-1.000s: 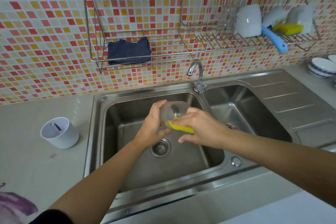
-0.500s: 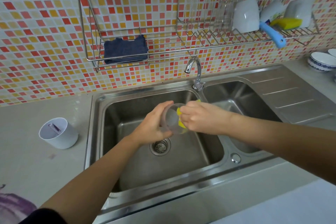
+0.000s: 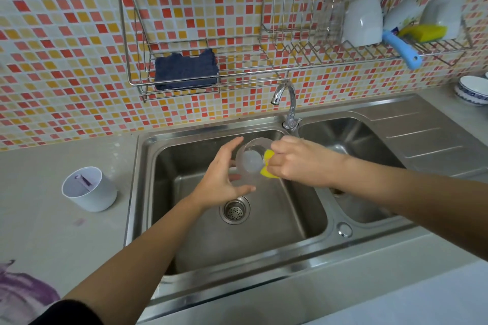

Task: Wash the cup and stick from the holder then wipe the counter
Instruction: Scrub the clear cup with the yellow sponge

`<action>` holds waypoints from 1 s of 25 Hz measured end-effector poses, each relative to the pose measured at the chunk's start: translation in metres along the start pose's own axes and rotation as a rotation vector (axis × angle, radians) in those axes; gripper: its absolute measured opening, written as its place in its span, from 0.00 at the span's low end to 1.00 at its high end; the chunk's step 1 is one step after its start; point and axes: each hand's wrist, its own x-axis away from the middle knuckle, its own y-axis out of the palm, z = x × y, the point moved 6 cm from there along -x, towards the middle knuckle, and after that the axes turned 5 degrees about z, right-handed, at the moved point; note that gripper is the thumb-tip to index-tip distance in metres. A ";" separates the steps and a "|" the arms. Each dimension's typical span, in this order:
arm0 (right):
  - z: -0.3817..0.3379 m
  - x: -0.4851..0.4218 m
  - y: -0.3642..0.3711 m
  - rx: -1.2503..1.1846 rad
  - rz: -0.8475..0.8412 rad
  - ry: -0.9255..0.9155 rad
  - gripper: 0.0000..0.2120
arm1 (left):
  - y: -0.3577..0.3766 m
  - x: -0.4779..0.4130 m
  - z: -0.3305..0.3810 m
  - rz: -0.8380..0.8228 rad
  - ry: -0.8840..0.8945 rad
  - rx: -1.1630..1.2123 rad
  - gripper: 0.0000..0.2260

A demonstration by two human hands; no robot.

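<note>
Soft yellow sponge (image 3: 268, 167) now higher, against the round translucent cup (image 3: 249, 162)

Soft, even daylight, mild glare on the steel sink (image 3: 274, 250), slight overall blur, wide-angle bending at the edges.

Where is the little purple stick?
In the head view, the purple stick leans inside the white holder on the counter, left of the sink.

No legible text; bottle (image 3: 402, 15) label apparently printed, too blurred.
</note>
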 end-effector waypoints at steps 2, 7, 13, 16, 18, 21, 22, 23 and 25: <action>-0.005 0.001 0.000 0.045 0.013 -0.076 0.14 | -0.001 -0.003 0.002 -0.049 0.089 -0.111 0.44; -0.010 -0.005 0.014 -0.436 -0.037 0.311 0.10 | 0.003 -0.001 0.004 0.155 0.071 -0.098 0.39; -0.003 0.000 0.015 -0.048 -0.058 0.099 0.04 | 0.005 0.002 -0.004 0.022 -0.007 0.006 0.40; -0.008 0.003 0.011 0.100 -0.028 -0.100 0.09 | 0.003 0.001 0.003 -0.076 0.088 -0.103 0.45; -0.009 -0.002 0.009 0.095 -0.015 -0.111 0.10 | 0.004 0.001 0.006 -0.034 0.158 -0.173 0.43; -0.013 -0.006 0.008 -0.088 0.002 0.079 0.07 | 0.006 0.005 0.003 0.144 0.113 -0.136 0.40; -0.014 -0.008 0.009 -0.197 0.022 0.153 0.08 | 0.005 0.006 0.003 0.207 0.081 -0.110 0.40; -0.015 -0.008 0.011 -0.291 0.043 0.200 0.08 | 0.004 0.005 0.004 0.242 0.070 -0.093 0.40; -0.015 -0.008 0.014 -0.280 0.043 0.215 0.03 | 0.006 0.003 0.005 0.221 0.073 -0.044 0.40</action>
